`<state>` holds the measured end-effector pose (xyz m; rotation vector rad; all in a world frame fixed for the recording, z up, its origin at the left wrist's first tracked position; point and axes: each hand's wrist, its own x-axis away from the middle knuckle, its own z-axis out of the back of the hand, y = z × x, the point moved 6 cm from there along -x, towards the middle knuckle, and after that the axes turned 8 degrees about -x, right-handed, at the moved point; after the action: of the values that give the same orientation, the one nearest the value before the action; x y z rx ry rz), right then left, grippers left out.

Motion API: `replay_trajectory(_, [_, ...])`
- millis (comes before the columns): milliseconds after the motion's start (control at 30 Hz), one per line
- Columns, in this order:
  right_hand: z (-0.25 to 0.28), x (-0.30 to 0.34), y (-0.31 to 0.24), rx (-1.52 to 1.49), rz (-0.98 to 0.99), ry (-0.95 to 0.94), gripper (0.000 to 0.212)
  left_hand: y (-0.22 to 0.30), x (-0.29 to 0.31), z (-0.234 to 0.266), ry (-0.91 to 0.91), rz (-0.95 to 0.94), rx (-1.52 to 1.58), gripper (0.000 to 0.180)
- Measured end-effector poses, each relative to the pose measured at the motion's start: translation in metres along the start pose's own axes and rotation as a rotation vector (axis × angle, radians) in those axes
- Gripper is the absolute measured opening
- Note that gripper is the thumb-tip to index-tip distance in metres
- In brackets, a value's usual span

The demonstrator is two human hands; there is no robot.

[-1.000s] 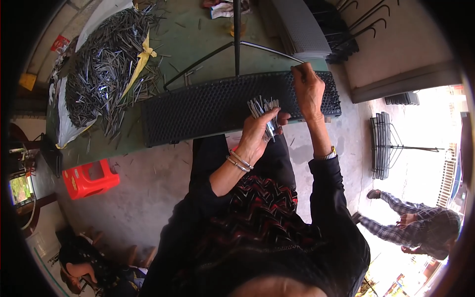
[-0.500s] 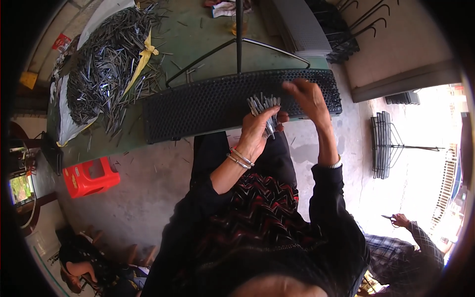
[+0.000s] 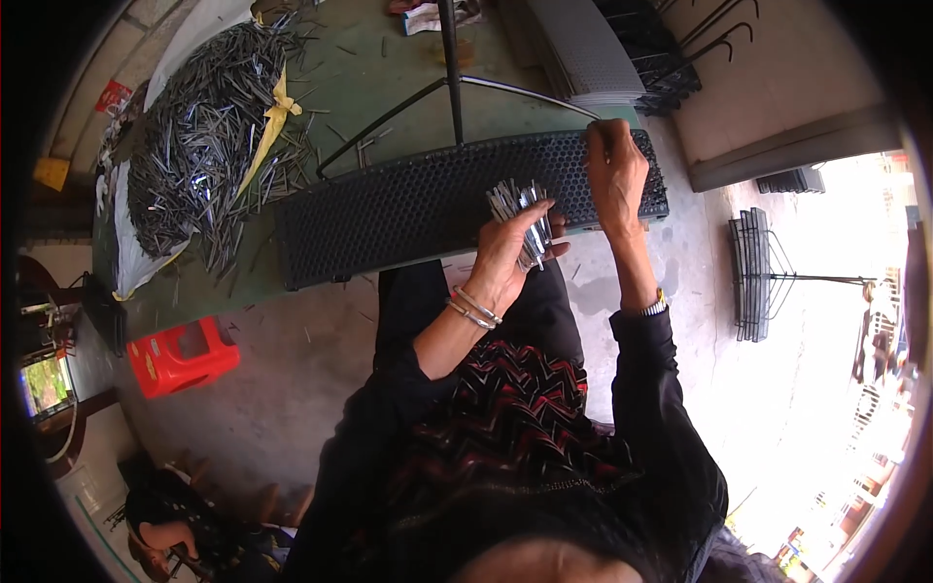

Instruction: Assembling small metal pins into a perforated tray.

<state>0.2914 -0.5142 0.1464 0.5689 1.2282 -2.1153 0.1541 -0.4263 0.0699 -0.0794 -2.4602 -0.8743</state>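
- Left grip (image 3: 503,248), yours: closed round a bunch of thin metal strips (image 3: 507,199), thumb across the top; ends stick out above and below, unevenly.
- Right grip (image 3: 617,185), yours: curled, over the right part of the panel—how tightly your fingertips meet, and whether a strip sits between them, you cannot tell from here.
- Perforated black panel (image 3: 389,204): lying along the near edge of the green surface (image 3: 360,83), in front of you, holes upward.
- Dark rod frame (image 3: 450,68): standing behind the panel, its two arms spread toward it.
- Heap of strips (image 3: 199,146): to your left, in an opened white sack, some strays beside it.
- Risk, bunch: uneven ends could slide out if your thumb eases—likely dropping to the floor (image 3: 292,389).
- Risk, panel: a hard push near its right end could shift it, since it lies at the edge.
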Motion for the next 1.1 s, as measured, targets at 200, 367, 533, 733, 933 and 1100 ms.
replay_trajectory(200, [-0.017, 0.001, 0.017, 0.020, 0.028, 0.026, 0.006, -0.006, -0.008, 0.009, -0.011, -0.007, -0.043, 0.016])
replay_trajectory(367, [-0.016, 0.001, 0.021, -0.017, -0.008, 0.011, 0.006, -0.007, -0.008, 0.008, -0.012, -0.015, -0.022, 0.015])
replay_trajectory(533, [-0.015, 0.002, 0.020, -0.039, -0.021, 0.014, 0.007, -0.009, -0.011, 0.006, -0.042, -0.028, 0.003, 0.015])
replay_trajectory(733, [-0.016, -0.001, 0.016, -0.093, -0.055, -0.002, 0.009, -0.010, -0.009, 0.005, -0.045, -0.031, 0.009, 0.017])
replay_trajectory(933, [-0.019, 0.006, 0.020, 0.001, -0.092, -0.072, 0.010, -0.013, -0.008, 0.007, -0.018, -0.018, 0.002, 0.017])
replay_trajectory(1100, [-0.020, 0.004, 0.006, 0.182, -0.070, -0.143, 0.014, -0.011, -0.011, 0.009, -0.011, -0.042, 0.002, 0.016])
